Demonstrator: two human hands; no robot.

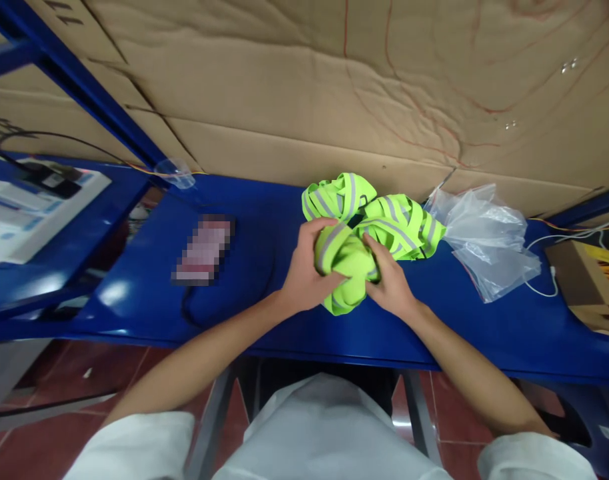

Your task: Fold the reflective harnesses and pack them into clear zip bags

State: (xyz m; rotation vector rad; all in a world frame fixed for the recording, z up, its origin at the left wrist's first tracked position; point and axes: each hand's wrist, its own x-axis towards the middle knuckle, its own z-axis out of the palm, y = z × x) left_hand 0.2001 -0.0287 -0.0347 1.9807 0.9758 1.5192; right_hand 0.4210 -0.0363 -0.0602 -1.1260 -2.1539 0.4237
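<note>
Between my two hands is a bundled neon-yellow reflective strap [348, 263] with a grey stripe, folded over itself above the blue table. My left hand [309, 270] grips its left side, with the thumb laid across the front. On the right side, my right hand [388, 280] closes round the same bundle. Just behind it lie more coiled reflective straps of the same kind, one bundle [338, 195] at the back and another [404, 227] to the right. Small black parts show among them. The undersides of the bundles are hidden.
A crumpled clear plastic bag [489, 240] lies to the right, near a cardboard box [579, 280] and a white cable. Left on the blue table [254, 333] is a pixelated phone-like object [204, 250]. A clear cup [177, 173] rests by the blue post; cardboard lines the back.
</note>
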